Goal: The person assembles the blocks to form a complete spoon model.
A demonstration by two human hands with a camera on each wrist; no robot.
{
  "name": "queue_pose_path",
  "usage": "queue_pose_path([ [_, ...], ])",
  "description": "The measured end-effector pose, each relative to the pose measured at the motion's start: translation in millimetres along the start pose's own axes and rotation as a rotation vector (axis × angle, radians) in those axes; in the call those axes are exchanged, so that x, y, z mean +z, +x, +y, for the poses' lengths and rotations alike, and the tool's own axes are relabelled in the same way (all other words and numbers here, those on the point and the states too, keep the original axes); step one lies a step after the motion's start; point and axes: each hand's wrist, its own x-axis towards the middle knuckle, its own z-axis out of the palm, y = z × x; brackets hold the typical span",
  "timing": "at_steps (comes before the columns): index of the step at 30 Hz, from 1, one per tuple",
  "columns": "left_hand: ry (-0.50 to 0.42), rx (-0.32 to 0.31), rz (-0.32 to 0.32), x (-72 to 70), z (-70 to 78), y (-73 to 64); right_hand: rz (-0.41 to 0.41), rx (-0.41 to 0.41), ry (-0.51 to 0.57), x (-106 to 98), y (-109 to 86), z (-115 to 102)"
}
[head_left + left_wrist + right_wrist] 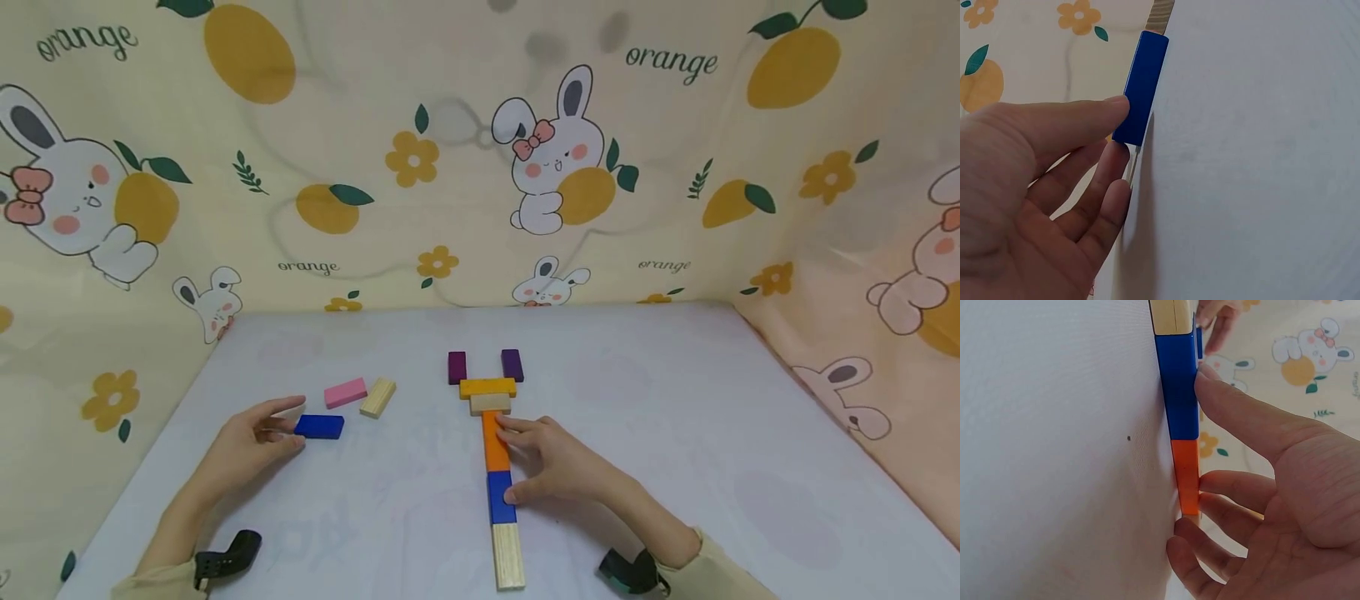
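My left hand (pixel 243 437) holds one end of a blue block (pixel 320 427), its thumb along one side in the left wrist view; the index fingertip is hidden there. My right hand (pixel 558 462) lies beside a column of blocks on the table. Its thumb touches a second blue block (pixel 500 497), and its fingertips touch the orange block (pixel 496 442) above. A pale wooden block (pixel 508 557) forms the near end of the column. At the far end a small tan block (pixel 490 404) and a yellow block (pixel 487 388) lie crosswise.
Two purple blocks, a dark one (pixel 457 367) and another (pixel 512 365), stand out beyond the yellow block's ends. Near the left hand lie a pink block (pixel 346 393) and a wooden block (pixel 378 398). A printed cloth (pixel 465 225) hangs behind the white table (pixel 675 417).
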Motion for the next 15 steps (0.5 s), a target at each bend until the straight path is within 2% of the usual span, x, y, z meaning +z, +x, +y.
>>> queue_pose_path([
  [7,0.018,-0.004,0.002,2.5,-1.9,1.3,0.004,0.004,0.005,1.3,0.5,0.0],
  [15,0.014,-0.038,-0.035,3.9,-3.4,3.0,0.002,-0.008,-0.001,1.5,-0.1,1.0],
])
